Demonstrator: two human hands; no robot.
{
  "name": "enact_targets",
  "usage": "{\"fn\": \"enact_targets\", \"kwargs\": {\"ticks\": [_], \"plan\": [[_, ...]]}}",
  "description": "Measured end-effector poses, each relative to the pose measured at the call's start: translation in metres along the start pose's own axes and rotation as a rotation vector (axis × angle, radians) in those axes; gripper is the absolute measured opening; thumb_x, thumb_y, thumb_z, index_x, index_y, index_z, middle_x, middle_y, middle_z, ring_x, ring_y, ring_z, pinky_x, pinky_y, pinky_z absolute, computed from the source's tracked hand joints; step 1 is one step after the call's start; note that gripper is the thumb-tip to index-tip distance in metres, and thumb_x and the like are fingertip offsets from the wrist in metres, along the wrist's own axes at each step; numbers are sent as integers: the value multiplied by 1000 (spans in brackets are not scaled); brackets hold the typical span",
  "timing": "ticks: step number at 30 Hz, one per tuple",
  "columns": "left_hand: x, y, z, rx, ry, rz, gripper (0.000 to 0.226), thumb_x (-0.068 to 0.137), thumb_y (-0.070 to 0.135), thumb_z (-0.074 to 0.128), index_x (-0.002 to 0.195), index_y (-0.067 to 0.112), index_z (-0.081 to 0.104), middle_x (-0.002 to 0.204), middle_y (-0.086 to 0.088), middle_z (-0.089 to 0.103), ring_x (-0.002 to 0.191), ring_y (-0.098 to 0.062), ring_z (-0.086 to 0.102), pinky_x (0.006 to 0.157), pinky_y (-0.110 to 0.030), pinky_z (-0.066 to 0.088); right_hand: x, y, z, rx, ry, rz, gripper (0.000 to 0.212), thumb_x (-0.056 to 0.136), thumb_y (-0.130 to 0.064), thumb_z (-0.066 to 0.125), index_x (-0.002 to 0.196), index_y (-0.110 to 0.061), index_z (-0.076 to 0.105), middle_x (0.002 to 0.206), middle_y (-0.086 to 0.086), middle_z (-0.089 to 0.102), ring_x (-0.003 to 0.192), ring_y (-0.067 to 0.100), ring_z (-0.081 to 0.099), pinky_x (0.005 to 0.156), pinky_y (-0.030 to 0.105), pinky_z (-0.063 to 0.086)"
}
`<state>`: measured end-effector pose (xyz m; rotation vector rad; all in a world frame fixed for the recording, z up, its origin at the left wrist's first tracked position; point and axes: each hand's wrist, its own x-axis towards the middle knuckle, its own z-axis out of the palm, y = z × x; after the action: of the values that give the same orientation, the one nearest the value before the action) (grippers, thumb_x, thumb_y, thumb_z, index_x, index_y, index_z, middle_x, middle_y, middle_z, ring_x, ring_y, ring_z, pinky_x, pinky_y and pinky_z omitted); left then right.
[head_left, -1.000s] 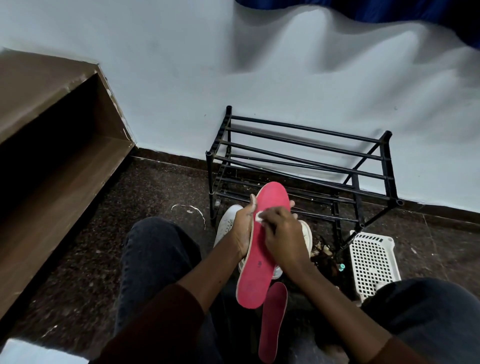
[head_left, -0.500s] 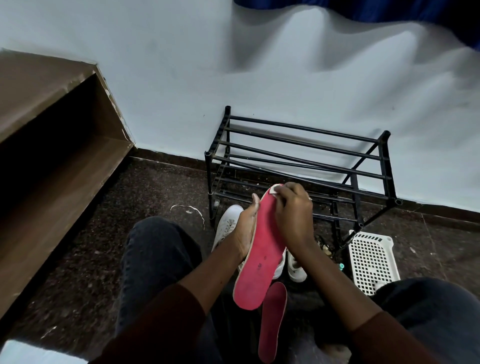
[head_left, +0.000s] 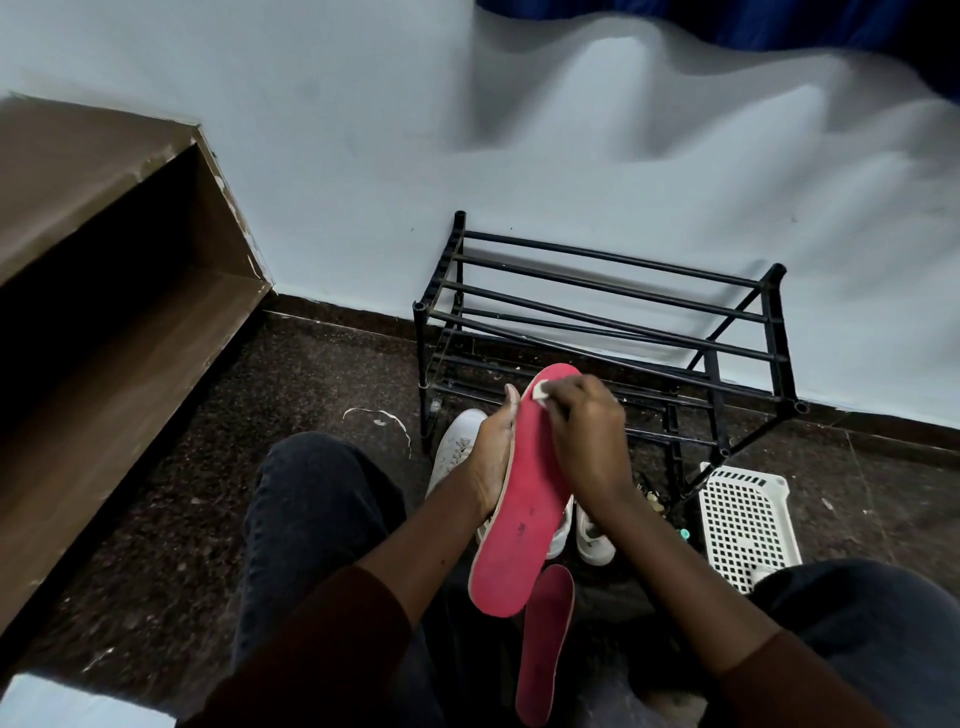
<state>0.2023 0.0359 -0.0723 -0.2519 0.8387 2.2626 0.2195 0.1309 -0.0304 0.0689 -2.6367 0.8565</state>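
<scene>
Insole (head_left: 522, 525): pink-red, dark-smudged, gripped tilted in left hand (head_left: 491, 460), toe up.
White pad (head_left: 541, 391): small, pressed on its toe end.

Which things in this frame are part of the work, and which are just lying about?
In use: held pink insole, white pad, left hand, right hand.
Lying about: second insole, white shoes, black rack, white basket, wooden shelf.

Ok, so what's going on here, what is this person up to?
A seated person is cleaning a pink shoe insole. The left hand grips its edge, holding it up, while the right hand pinches a small white pad against its toe end. A second pink insole lies between the legs; two white sneakers sit on the dark floor before a black metal shoe rack, a white perforated plastic basket beside it.
</scene>
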Motion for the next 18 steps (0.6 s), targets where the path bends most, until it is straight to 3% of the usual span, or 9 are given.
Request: {"fn": "enact_targets", "kwargs": {"ticks": [3,7,12,14,16,18], "plan": [[4,-2,-4,-25,31,15,76,95,57,17,88,10,77,89,-8,72,84,-19,69,78,-29,53,14,0,-3,39,48,63,17,81,4,60,93,-2,71,91,12,64,85,25,60,77,19,38],[3,-2,-7,-25,45,-2,79,93,61,16,92,8,75,92,-12,71,87,-21,69,84,-31,51,-3,-7,4,51,-50,11,20,76,7,63,88,-4,73,89,9,65,80,23,61,75,18,38],[0,1,-8,-11,32,-9,88,89,69,11,113,4,65,116,-12,66,106,-27,64,97,-37,48,-43,-12,3,197,-94,17,23,72,10,65,86,-6,74,88,5,67,76,0,55,75,-3,33],[0,1,-7,-2,29,-11,87,89,70,10,120,4,58,120,-11,64,107,-27,63,98,-38,47,-49,-11,1,191,-101,8,22,72,10,66,85,-6,74,87,5,68,80,4,57,77,-4,33],[0,2,-5,44,48,-6,86,91,65,9,109,4,67,106,-11,70,95,-23,68,87,-32,54,-45,-8,1,110,-87,-26,21,71,9,67,86,-4,73,85,8,68,77,13,63,77,2,33],[1,0,-5,83,42,-1,84,96,57,10,82,7,77,82,-8,73,76,-18,71,69,-26,57,-29,-2,2,34,-51,-31,19,72,9,68,87,-2,73,85,12,67,76,23,64,73,11,36]]}}
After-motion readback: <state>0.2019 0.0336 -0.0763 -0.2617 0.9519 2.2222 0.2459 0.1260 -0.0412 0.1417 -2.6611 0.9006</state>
